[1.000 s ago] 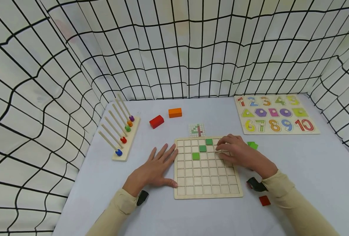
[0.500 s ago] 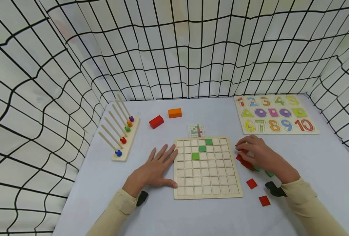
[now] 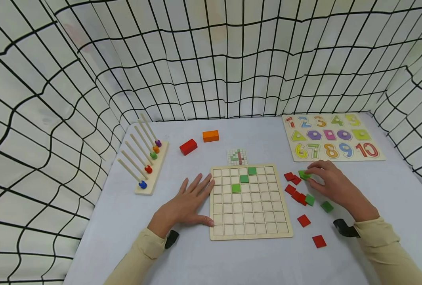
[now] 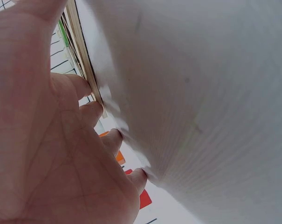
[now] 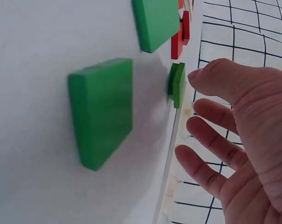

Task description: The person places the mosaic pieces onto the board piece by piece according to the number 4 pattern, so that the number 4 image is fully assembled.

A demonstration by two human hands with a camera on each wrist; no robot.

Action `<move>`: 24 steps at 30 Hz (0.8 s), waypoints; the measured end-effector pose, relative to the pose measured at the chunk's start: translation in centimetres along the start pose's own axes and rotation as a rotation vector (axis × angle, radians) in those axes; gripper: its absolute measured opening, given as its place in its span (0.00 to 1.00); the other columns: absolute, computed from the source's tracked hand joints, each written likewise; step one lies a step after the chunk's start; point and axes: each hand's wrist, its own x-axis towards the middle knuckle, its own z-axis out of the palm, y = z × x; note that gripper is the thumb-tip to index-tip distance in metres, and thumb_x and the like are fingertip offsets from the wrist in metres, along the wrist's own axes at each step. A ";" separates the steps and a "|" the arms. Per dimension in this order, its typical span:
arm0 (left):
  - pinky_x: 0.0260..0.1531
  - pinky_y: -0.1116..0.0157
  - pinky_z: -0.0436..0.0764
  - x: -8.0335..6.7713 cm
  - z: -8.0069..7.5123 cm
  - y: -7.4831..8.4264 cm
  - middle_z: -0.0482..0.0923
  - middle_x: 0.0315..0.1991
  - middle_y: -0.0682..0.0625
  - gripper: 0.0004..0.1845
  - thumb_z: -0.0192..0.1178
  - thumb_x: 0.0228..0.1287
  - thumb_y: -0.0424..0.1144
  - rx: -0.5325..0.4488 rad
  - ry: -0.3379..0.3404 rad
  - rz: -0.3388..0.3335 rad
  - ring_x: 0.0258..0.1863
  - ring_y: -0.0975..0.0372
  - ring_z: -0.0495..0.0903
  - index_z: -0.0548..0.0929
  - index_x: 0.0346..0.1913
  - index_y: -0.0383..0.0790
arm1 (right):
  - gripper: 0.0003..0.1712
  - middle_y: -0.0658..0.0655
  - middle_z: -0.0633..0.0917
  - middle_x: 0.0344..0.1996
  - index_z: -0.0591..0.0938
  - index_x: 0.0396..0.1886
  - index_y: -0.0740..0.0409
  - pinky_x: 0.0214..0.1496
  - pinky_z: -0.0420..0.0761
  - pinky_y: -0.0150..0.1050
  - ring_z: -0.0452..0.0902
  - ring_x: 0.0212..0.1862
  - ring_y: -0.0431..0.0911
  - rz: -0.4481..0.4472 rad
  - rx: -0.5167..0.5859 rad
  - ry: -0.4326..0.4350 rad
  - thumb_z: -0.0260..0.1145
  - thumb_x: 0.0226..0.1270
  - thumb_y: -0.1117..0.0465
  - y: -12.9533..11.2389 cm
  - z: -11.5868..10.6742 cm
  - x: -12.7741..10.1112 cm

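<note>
Left hand [image 3: 184,206] lies flat on the desk [image 3: 125,221], fingers spread, touching the left edge of the grid board [image 3: 249,202]. Right hand [image 3: 333,186] reaches the green tile [image 3: 303,174] just right of the board, fingertips at it; whether they pinch it I cannot tell.

grid board [image 3: 250,206]: pale wood, square cells, three filled green
loose tiles [image 3: 296,186]: red and green
blocks at 11 o'clock: red block [image 3: 188,147], orange block [image 3: 211,135]
peg rack [image 3: 150,166]: pale wood; beads blue, red, green, orange, purple
pattern card [image 3: 237,157]: white grid, green and red figure
number puzzle [image 3: 333,136]: multicoloured
table [image 3: 253,261]: pale grey
backdrop [image 3: 211,59]: white, black grid lines
sleeves [image 3: 385,249]: cream
</note>
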 end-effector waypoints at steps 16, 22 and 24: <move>0.86 0.35 0.36 -0.2 -0.1 0.2 0.35 0.91 0.48 0.68 0.68 0.58 0.76 -0.005 -0.007 -0.009 0.90 0.45 0.33 0.45 0.89 0.46 | 0.17 0.62 0.88 0.46 0.91 0.45 0.62 0.54 0.88 0.60 0.84 0.52 0.58 0.011 0.010 0.053 0.83 0.54 0.72 0.1 0.9 -0.1; 0.86 0.35 0.36 -0.2 -0.1 0.1 0.34 0.91 0.48 0.68 0.67 0.58 0.76 -0.006 -0.011 -0.012 0.90 0.46 0.33 0.44 0.89 0.46 | 0.18 0.62 0.88 0.47 0.91 0.45 0.60 0.54 0.88 0.60 0.83 0.54 0.59 -0.037 0.022 0.056 0.84 0.54 0.72 -0.5 0.6 0.4; 0.86 0.35 0.36 -0.1 -0.1 0.1 0.34 0.91 0.48 0.68 0.67 0.59 0.76 -0.003 -0.014 -0.012 0.90 0.46 0.32 0.44 0.89 0.46 | 0.18 0.62 0.88 0.47 0.91 0.45 0.60 0.54 0.89 0.59 0.83 0.54 0.59 -0.038 0.025 0.050 0.84 0.54 0.72 -0.8 0.5 0.6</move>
